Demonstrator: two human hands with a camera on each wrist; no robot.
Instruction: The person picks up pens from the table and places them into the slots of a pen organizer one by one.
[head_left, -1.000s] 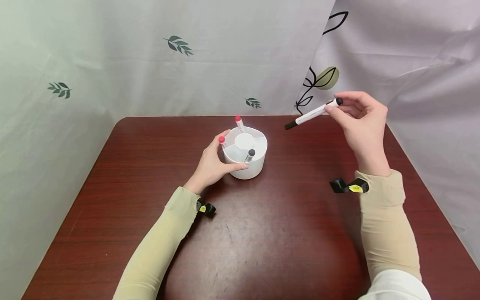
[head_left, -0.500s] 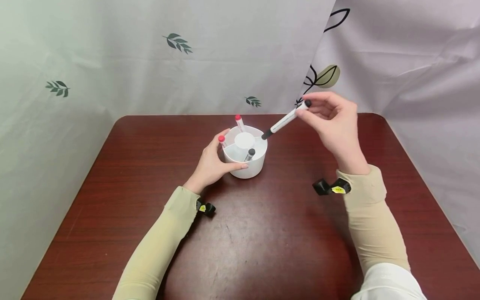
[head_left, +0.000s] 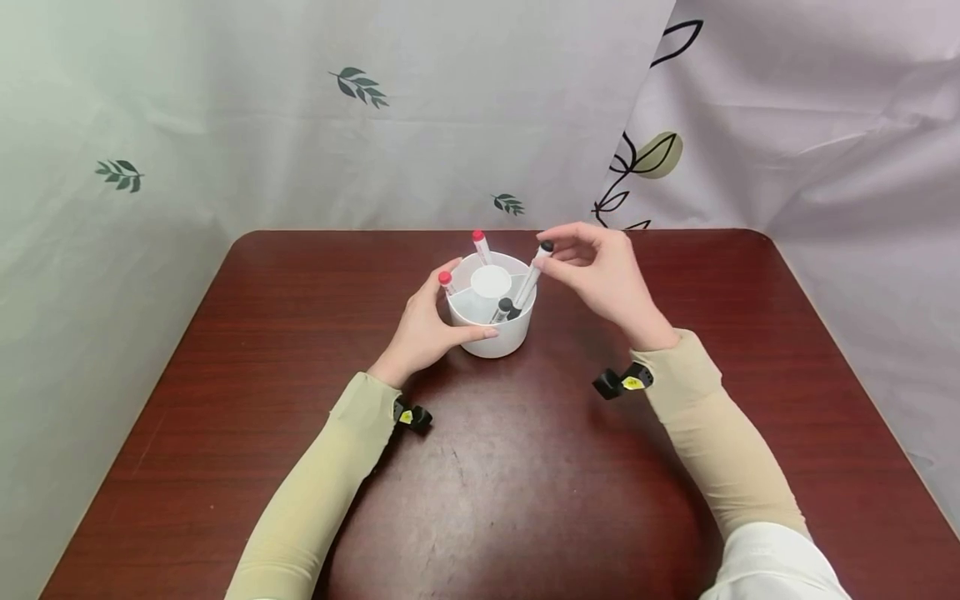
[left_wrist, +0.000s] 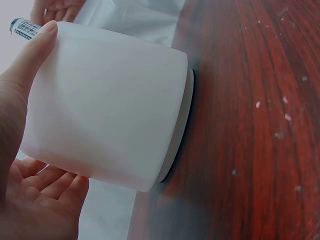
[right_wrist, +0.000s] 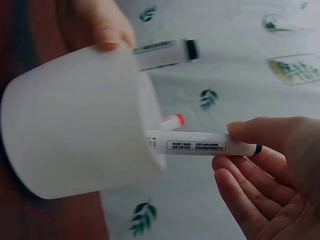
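A round white pen holder (head_left: 501, 340) with inner dividers stands on the table. My left hand (head_left: 423, 329) grips its left side, thumb across the front and fingers behind, as the left wrist view also shows. Between thumb and fingertips my right hand (head_left: 600, 275) pinches the upper end of a white marker (right_wrist: 195, 143) with black ends. The marker leans, its lower end inside the holder's right-hand compartment, beside another black-capped marker (head_left: 502, 311). Two red-capped markers stand in the holder, one red-capped marker (head_left: 480, 243) at the back and another red-capped marker (head_left: 446, 281) by the left fingers.
The dark red wooden table (head_left: 480, 467) stretches out on all sides of the holder. Behind it hangs a pale curtain (head_left: 420, 150) with leaf prints, meeting the table's back edge. Each wrist carries a small black camera, such as the right wrist camera (head_left: 622, 382).
My right hand has moved left and down, bringing the marker from the air on the right into the holder and tilting it steeper. The left hand has stayed on the holder.
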